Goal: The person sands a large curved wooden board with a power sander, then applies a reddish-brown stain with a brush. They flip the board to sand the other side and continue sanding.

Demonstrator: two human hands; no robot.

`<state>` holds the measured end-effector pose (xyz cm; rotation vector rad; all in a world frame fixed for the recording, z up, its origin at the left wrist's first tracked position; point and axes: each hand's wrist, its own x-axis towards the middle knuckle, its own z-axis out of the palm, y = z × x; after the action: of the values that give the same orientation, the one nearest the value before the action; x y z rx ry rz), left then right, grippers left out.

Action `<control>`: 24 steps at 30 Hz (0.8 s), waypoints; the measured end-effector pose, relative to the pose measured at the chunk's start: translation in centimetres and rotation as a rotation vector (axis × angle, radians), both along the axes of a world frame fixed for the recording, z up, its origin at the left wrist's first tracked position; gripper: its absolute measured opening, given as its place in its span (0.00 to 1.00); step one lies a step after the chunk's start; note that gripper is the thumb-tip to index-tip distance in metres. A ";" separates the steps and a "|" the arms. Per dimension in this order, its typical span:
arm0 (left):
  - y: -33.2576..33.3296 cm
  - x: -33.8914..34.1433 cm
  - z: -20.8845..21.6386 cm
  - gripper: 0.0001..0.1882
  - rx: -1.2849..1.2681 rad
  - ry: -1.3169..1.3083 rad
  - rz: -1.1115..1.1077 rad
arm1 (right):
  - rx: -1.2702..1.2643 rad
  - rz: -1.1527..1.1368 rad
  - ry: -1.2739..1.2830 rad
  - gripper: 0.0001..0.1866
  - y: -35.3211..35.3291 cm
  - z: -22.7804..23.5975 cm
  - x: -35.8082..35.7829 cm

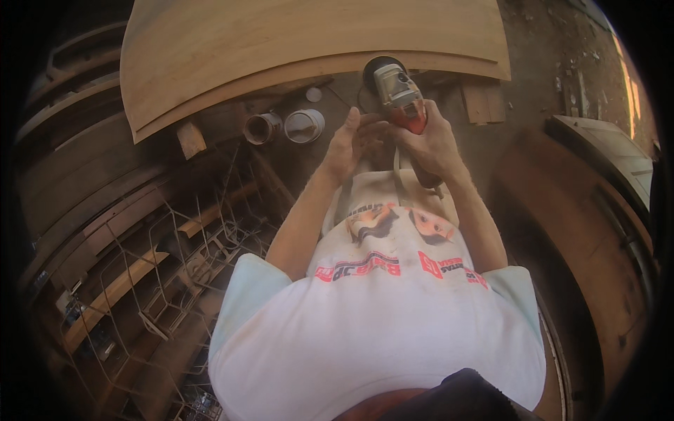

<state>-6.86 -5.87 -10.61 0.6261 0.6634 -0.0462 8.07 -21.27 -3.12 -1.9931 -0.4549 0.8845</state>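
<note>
An angle grinder (399, 90) with a grey metal head and an orange-red body is gripped in my right hand (428, 140). Its dark round disc (374, 67) lies over the near edge of a broad wooden panel (316, 31); I cannot tell whether it touches the wood. Beside the tool, my left hand (351, 144) is held with thumb raised and fingers stretched toward my right hand, with nothing visible in it. A cord seems to hang below my hands, in front of my shirt.
Two open buckets, one reddish (262, 129) and one white (304, 126), stand under the panel's edge. At left, a wire-like metal frame (165, 281) lies before stacked boards (77, 168). A brown wooden door-like panel (562, 231) leans at right. Wood blocks (483, 103) sit beneath the panel.
</note>
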 end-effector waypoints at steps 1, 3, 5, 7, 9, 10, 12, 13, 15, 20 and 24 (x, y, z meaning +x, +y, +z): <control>-1.2 -0.5 1.6 0.39 0.012 -0.063 -0.010 | -0.021 0.029 0.000 0.34 1.0 -0.7 -0.8; -1.9 -1.1 1.9 0.38 0.071 -0.140 0.011 | -0.033 0.093 -0.009 0.34 3.0 -1.6 -2.0; -2.2 -2.1 0.9 0.37 0.163 -0.169 0.048 | -0.016 0.138 -0.028 0.35 4.6 -2.3 -3.0; -2.2 -0.8 3.2 0.36 0.207 -0.155 0.121 | -0.019 0.146 -0.014 0.35 5.5 -2.6 -3.4; -2.0 -0.4 4.1 0.34 0.227 -0.142 0.154 | -0.038 0.156 -0.012 0.33 6.3 -2.3 -3.7; -1.6 -0.2 4.1 0.33 0.224 -0.138 0.141 | -0.057 0.153 -0.018 0.32 6.6 -1.9 -3.7; -1.4 0.2 3.6 0.30 0.210 -0.096 0.113 | -0.084 0.149 -0.043 0.29 6.6 -1.8 -3.5; -1.4 0.5 3.0 0.28 0.198 -0.060 0.097 | -0.094 0.146 -0.064 0.28 6.3 -2.0 -3.3; -1.5 1.3 2.1 0.26 0.225 -0.068 0.069 | -0.107 0.119 -0.079 0.25 5.6 -2.1 -2.8; -4.1 4.4 -0.6 0.27 0.278 -0.149 -0.016 | -0.130 0.018 -0.074 0.22 2.0 -3.0 -0.8; -7.0 7.4 -1.8 0.28 0.261 -0.193 -0.057 | -0.133 -0.070 -0.090 0.21 -1.0 -2.9 1.3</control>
<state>0.57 -12.87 -12.44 0.8890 0.4675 0.0489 9.35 -22.25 -5.98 -2.1637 -0.3834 0.8018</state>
